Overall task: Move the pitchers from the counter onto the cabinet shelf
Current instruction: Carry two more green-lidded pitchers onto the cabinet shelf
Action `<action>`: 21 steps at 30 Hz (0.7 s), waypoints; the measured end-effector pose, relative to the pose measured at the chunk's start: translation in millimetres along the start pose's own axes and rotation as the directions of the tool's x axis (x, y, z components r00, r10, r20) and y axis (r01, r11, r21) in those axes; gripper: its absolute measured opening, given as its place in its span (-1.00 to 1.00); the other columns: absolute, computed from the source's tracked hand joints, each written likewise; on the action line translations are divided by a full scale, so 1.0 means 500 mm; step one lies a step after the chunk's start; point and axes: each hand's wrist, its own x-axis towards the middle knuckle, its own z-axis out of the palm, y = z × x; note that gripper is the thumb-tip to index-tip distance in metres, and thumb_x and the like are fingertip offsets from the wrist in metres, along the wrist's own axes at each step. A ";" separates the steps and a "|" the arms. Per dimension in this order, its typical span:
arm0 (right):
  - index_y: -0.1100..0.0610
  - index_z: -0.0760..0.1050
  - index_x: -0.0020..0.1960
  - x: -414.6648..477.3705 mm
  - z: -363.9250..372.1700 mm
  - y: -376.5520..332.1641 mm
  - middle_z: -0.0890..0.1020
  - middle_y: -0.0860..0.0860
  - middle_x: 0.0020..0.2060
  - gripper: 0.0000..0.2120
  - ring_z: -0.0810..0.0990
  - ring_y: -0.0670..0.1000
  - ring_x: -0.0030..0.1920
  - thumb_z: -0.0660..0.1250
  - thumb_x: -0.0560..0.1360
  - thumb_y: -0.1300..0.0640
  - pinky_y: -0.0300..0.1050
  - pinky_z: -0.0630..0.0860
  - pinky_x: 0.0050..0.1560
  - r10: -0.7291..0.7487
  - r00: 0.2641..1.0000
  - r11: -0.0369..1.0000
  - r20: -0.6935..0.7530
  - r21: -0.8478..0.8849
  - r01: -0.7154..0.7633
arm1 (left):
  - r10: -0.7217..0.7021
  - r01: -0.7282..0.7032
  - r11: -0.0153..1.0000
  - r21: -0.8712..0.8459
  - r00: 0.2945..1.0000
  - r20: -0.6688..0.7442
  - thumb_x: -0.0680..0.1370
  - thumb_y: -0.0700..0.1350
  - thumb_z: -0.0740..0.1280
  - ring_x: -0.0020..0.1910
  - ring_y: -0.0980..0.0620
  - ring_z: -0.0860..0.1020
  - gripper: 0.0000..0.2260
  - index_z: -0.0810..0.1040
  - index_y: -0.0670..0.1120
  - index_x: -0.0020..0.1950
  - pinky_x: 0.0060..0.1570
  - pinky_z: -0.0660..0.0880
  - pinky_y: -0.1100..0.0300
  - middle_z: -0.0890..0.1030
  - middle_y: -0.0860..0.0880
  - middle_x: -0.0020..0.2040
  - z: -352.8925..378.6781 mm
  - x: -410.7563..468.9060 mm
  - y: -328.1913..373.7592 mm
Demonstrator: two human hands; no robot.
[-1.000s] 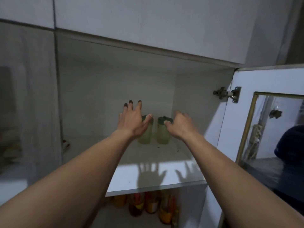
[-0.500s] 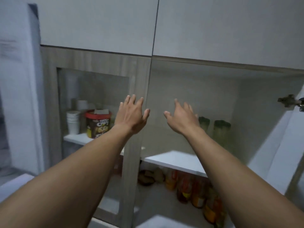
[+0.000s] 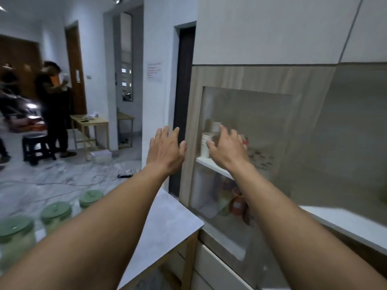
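Three clear pitchers with green lids stand in a row on the grey counter point(image 3: 167, 222) at the lower left: the nearest pitcher point(image 3: 15, 237), the middle pitcher point(image 3: 55, 215) and the far pitcher point(image 3: 91, 198). Both of my hands are raised in mid-air, empty, fingers spread. My left hand point(image 3: 165, 150) hovers in front of the cabinet's left edge. My right hand point(image 3: 228, 148) is in front of the closed glass cabinet door point(image 3: 261, 126). The open cabinet shelf point(image 3: 345, 223) shows at the right edge; the pitchers placed there are out of view.
Behind the glass door are stacked paper cups point(image 3: 206, 144) and bottles on a lower shelf. A person point(image 3: 53, 105) stands in the room at left near a black stool point(image 3: 35, 147) and wooden tables. Cables lie on the marble floor point(image 3: 62, 181).
My view has swung left from the open cabinet shelf toward the counter. Both hands let go of the two pitchers on the shelf and have drawn back, empty.
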 end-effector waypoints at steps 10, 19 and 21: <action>0.07 0.12 0.57 0.005 0.278 -0.295 0.30 0.19 0.48 -0.38 0.26 0.25 0.48 0.17 0.60 -0.15 0.33 0.28 0.41 -0.189 0.972 0.973 0.140 0.157 0.166 | -0.223 0.226 0.967 0.115 0.974 -0.034 0.62 0.13 0.07 0.54 -0.15 0.12 -0.48 0.22 -0.03 0.54 0.46 0.15 -0.16 0.21 -0.17 0.55 -0.039 -0.054 -0.381; 0.08 0.19 0.52 -0.008 0.511 -0.438 0.35 0.19 0.40 -0.43 0.35 0.27 0.39 0.20 0.60 -0.11 0.26 0.39 0.29 -0.341 0.885 0.930 0.316 0.255 0.266 | -0.435 0.437 0.888 0.142 0.899 -0.046 0.62 0.11 0.13 0.52 -0.17 0.15 -0.49 0.22 -0.04 0.54 0.45 0.18 -0.14 0.24 -0.18 0.53 -0.013 -0.129 -0.601; 0.07 0.17 0.52 -0.009 0.568 -0.451 0.34 0.18 0.41 -0.43 0.34 0.27 0.39 0.21 0.59 -0.11 0.25 0.40 0.28 -0.361 0.863 0.921 0.354 0.279 0.270 | -0.479 0.480 0.866 0.139 0.877 -0.042 0.62 0.11 0.14 0.51 -0.16 0.17 -0.49 0.22 -0.04 0.53 0.44 0.19 -0.13 0.26 -0.16 0.52 0.009 -0.142 -0.634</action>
